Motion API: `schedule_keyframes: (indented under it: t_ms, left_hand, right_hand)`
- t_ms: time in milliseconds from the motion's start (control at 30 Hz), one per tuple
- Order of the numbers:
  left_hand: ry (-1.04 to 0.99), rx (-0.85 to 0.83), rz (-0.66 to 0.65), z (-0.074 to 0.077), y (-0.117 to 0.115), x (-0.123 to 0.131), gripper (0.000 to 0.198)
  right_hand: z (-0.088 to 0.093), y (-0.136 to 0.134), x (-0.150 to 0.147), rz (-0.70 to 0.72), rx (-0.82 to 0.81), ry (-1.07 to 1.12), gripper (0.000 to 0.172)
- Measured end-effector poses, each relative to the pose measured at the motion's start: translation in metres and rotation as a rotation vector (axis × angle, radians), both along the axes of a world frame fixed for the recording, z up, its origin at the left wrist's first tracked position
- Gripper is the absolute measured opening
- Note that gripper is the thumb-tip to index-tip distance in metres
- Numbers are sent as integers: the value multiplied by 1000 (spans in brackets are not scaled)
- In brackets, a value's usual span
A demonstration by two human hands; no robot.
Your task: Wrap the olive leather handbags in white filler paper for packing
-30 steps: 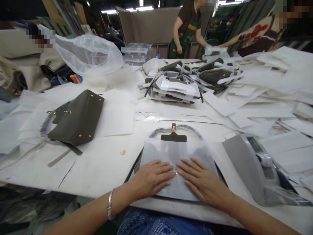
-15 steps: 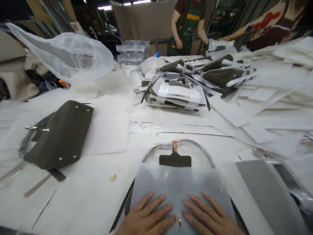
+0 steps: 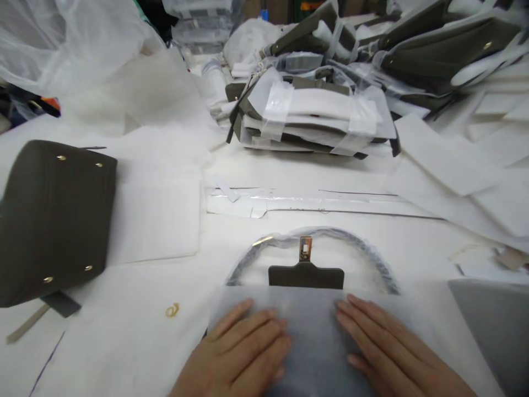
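A handbag lies flat in front of me under a translucent sheet (image 3: 312,317). Its round handle (image 3: 366,251), wrapped in clear film, sticks out beyond the sheet's far edge. Inside the handle's curve shows a dark olive closure tab (image 3: 306,277) with a small metal plate (image 3: 305,248) at its tip. My left hand (image 3: 243,347) rests flat on the left part of the sheet, fingers stretched out. Opposite it, my right hand (image 3: 392,347) lies with straight fingers on the sheet's right part. Most of the bag's body is hidden beneath the sheet and my hands.
Another olive handbag (image 3: 61,215) lies on its side at the left, by white sheets (image 3: 157,220). Wrapped bag pieces (image 3: 314,121) are piled at the back. A grey panel (image 3: 491,320) is at the right; a yellow rubber band (image 3: 172,310) lies on the table.
The camera has tilted down and come closer. My hands have slid outward and toward the sheet's far edge, and the metal fitting seen between them is no longer visible.
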State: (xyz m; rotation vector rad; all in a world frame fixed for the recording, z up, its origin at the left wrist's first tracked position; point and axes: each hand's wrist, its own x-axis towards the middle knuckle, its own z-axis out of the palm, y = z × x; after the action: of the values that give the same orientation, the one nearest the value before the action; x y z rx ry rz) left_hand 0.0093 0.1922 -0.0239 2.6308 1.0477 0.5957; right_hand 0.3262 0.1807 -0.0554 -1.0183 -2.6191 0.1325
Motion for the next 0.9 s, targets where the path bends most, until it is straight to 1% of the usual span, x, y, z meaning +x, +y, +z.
schedule_keyframes:
  t_ms: [67, 133, 233, 300, 400, 467, 500, 700, 833, 900]
  left_hand:
    - [120, 38, 15, 0, 6, 8, 34]
    - [194, 21, 44, -4, 8, 13, 42]
    - [165, -11, 99, -6, 8, 14, 41]
    - [113, -76, 122, 0, 7, 13, 38]
    - [71, -209, 101, 16, 7, 12, 35]
    - [69, -243, 93, 22, 7, 11, 32]
    - [75, -245, 93, 23, 7, 11, 30]
    - [193, -268, 101, 4, 8, 11, 27]
    - [164, -214, 79, 2, 10, 13, 23]
    - [197, -184, 58, -1, 12, 14, 24]
  right_hand:
    - [4, 9, -6, -32, 44, -74, 48]
    - [7, 12, -10, -22, 55, -99, 44]
    - [13, 11, -15, -40, 27, -86, 35]
    - [20, 11, -17, -69, -10, -51, 31]
    - [31, 13, -19, -82, -31, 6, 30]
    - [35, 14, -20, -78, -27, 24, 30]
    - [35, 15, -20, -78, -27, 28, 29]
    - [26, 15, -23, -117, -80, -42, 29]
    - [25, 15, -24, -129, -96, -69, 30]
    - [21, 16, -26, -155, -115, -94, 32]
